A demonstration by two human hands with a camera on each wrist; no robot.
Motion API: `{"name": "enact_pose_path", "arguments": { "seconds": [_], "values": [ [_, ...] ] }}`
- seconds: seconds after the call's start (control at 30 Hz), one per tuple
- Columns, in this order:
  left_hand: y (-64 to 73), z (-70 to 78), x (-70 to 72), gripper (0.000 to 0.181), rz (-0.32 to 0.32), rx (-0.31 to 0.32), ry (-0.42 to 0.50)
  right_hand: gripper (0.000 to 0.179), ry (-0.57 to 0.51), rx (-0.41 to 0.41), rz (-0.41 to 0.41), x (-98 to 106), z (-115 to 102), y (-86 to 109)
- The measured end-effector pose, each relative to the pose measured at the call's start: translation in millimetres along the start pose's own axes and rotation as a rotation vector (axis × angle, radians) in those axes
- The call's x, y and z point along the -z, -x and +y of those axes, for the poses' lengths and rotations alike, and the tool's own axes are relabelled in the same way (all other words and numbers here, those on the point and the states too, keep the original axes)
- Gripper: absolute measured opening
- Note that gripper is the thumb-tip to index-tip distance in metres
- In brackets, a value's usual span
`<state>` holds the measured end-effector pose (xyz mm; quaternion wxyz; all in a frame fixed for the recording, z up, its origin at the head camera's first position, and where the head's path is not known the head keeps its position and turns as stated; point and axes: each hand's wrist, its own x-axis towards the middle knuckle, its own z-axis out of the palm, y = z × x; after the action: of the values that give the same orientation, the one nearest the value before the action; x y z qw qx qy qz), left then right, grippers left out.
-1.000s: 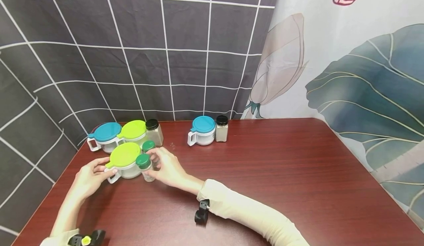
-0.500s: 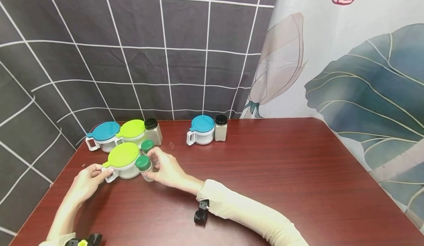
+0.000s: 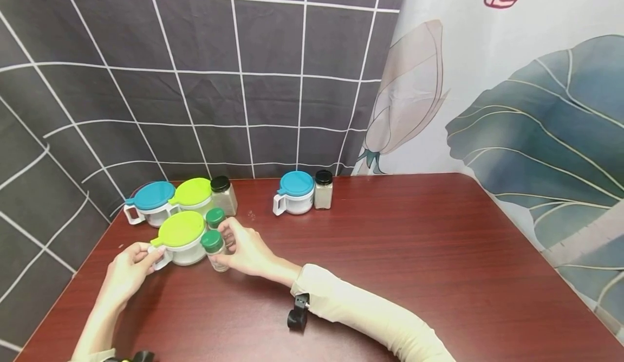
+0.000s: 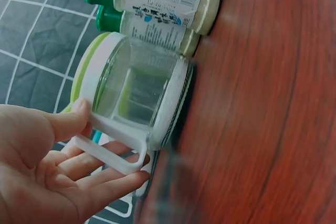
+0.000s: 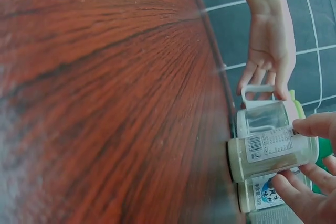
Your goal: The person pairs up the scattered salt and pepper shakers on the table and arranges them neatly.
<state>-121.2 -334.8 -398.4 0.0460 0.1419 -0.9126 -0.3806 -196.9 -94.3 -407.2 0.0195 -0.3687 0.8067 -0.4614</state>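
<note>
My left hand (image 3: pixel 125 272) holds the white handle of a clear seasoning jar (image 4: pixel 139 85) with a lime-green lid, thumb at the handle's top and fingers behind it. My right hand (image 3: pixel 249 251) grips a green-capped spice shaker (image 5: pixel 268 153), its thumb on the near side. A second green-capped shaker (image 4: pixel 157 32) stands directly behind, overlapped by the first, and the right fingertips reach in beside it. Both shakers have white printed labels and pale contents. The seasoning jar stands upright on the table, close beside the shakers.
Behind the hands stand a blue-lidded jar (image 3: pixel 153 196), another lime-lidded jar (image 3: pixel 193 193) and a black-capped square bottle (image 3: pixel 225 198). Farther right, a blue-lidded jar (image 3: pixel 297 193) sits beside a black-capped bottle (image 3: pixel 324 191). A grid-patterned cloth (image 3: pixel 273 102) hangs behind the reddish table (image 3: pixel 414 264).
My left hand has shifted slightly left and nearer, its thumb settling onto the jar's handle. The front shaker has come a little nearer with my right hand on it.
</note>
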Motion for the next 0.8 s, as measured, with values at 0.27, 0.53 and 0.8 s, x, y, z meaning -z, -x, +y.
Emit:
{"name": "enact_pose_path", "arguments": {
  "seconds": [0.27, 0.53, 0.8],
  "values": [
    [6.6, 5.9, 0.2, 0.039, 0.093, 0.014, -0.08, 0.043, -0.068, -0.02, -0.01, 3.9, 1.2, 0.5],
    [15.1, 10.4, 5.6, 0.035, 0.152, -0.022, -0.108, 0.042, -0.093, -0.037, 0.005, 11.1, -2.4, 2.0],
    [18.9, 15.3, 11.1, 0.037, 0.137, -0.014, -0.108, 0.044, -0.074, -0.025, 0.026, 17.4, -5.6, 6.4]
  ]
}}
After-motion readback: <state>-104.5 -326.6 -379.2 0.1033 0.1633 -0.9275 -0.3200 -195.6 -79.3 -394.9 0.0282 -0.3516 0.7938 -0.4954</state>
